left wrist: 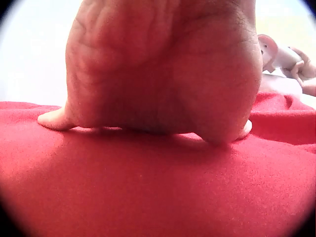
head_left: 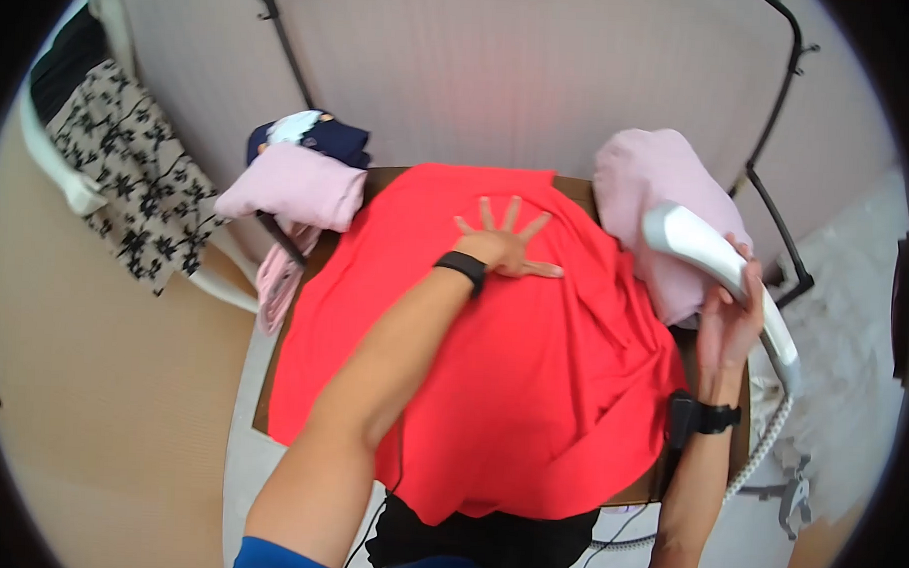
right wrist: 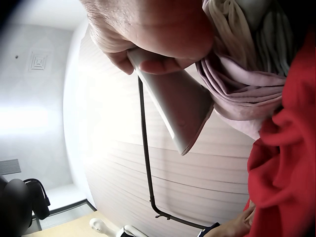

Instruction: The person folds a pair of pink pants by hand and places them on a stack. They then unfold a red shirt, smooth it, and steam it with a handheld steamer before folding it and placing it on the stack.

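A red cloth garment [head_left: 471, 385] lies spread over a brown board, with folds gathered along its right side. My left hand [head_left: 506, 250] presses flat on it near the top middle, fingers spread wide. In the left wrist view, the palm [left wrist: 163, 69] arches over the red fabric, and the thumb and little finger reach down to it. On the right, my right hand [head_left: 731, 319] grips the white handle of a garment steamer [head_left: 701, 243]. The steamer's head is raised toward the upper left, overlapping a pink folded cloth bundle [head_left: 658, 176]. Fingers curl round the steamer body [right wrist: 173, 98] in the right wrist view.
A ribbed hose [head_left: 761, 455] hangs from the steamer's handle. Folded pink cloth [head_left: 296, 185] and a navy garment [head_left: 334, 138] sit at the back left. A mannequin in a floral skirt [head_left: 138, 173] stands farther left. Black rack poles [head_left: 781, 95] rise behind the board.
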Motion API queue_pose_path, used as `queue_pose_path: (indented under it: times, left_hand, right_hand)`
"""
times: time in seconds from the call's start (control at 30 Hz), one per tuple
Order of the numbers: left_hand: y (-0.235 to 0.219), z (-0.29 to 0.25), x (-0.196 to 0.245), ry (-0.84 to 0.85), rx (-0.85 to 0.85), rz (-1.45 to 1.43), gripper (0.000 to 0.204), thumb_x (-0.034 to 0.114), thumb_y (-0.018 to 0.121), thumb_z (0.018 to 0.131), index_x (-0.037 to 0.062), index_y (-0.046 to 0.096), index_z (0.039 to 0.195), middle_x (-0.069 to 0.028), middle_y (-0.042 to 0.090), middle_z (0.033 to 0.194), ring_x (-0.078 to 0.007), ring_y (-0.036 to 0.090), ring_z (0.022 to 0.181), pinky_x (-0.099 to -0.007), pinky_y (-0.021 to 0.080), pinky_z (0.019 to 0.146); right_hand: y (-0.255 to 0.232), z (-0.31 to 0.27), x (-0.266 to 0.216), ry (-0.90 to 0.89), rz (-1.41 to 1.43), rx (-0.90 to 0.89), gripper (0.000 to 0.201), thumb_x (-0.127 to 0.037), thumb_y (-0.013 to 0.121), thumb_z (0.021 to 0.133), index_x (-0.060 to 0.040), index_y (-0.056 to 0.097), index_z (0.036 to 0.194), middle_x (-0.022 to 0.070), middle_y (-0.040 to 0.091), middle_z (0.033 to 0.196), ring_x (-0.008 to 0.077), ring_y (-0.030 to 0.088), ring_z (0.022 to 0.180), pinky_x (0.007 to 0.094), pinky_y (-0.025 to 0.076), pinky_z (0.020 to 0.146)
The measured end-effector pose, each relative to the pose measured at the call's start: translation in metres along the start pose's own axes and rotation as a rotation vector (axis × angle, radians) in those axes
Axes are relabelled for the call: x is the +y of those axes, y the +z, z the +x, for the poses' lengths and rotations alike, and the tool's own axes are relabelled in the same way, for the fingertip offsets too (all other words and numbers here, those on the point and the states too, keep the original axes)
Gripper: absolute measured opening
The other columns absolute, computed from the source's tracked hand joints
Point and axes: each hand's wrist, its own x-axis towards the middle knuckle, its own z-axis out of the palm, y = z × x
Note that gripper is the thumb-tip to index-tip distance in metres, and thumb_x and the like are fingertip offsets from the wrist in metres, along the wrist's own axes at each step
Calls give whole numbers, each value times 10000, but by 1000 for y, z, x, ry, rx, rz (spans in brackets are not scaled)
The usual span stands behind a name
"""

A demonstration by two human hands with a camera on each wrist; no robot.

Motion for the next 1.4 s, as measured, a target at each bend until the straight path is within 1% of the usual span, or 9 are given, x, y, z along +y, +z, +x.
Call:
queue_pose_path:
  times: [0.17,0.23,0.27,0.37,0.53,0.67,0.93,1.2,1.4]
  left_hand:
    - [-10,-3,-6,15,21,20,1109,875,568,755,341,140,1628,-131,-7,1708,-542,-32,1515,-835,151,1077]
    - [-13,-8,-1,131,188,162,721,539,648,927,149,441,1497,-193,401,1544,-481,373,1411,-662,417,1046]
    - [-10,-14,8,142,180,164,721,539,648,927,149,441,1497,-193,401,1544,-481,373,1411,-662,417,1046]
    - [-1,-44,47,541,729,-73,283,213,605,952,1,598,1139,-178,595,1115,-368,619,1023,-460,532,849]
    - [23,-59,108,605,512,-251,539,386,688,901,0,557,1254,-223,565,1170,-398,616,1043,-486,551,844]
    - [51,-48,121,466,638,0,667,424,704,883,-5,505,1354,-241,551,1204,-413,625,1043,-500,559,838]
    - [43,-46,91,655,481,-113,479,85,605,865,39,523,1334,-205,600,1163,-424,648,982,-520,543,778]
    - [23,-32,101,757,741,-1118,462,10,400,1013,21,334,1470,-221,554,1324,-371,558,1242,-419,423,1068]
    - [-26,-50,139,711,199,-1754,622,171,343,1062,91,65,1613,-191,319,1577,-274,333,1459,-379,283,1188]
  right_hand:
    - [11,-6,-3,17,-15,16,143,-166,680,948,-84,623,1050,117,583,1340,150,542,1217,198,447,703]
    - [12,-6,-4,21,-12,27,131,-158,674,947,-93,621,1047,99,591,1312,171,512,1298,190,451,707]
    - [12,-6,-4,21,-13,29,121,-153,670,947,-95,619,1041,93,592,1305,178,502,1321,188,453,708]
    - [9,-5,-4,23,-10,17,95,-143,656,951,-104,611,1024,86,589,1306,184,495,1336,187,455,715]
    - [8,-4,-4,20,6,16,85,-141,652,955,-94,607,1009,86,586,1308,183,499,1326,192,456,706]
    - [9,-3,-5,29,29,34,102,-148,664,956,-78,610,1007,100,584,1330,174,522,1283,194,451,693]
    - [-7,6,-10,15,65,-33,214,-128,620,984,-4,592,1157,209,516,1432,192,588,1202,187,521,673]
    - [-25,22,-39,-173,86,-58,366,-166,613,1016,85,545,1274,251,554,1397,137,630,1082,175,506,631]
    - [-35,27,-52,-229,161,-27,362,-127,588,1024,102,523,1296,259,523,1432,133,615,1076,198,505,648]
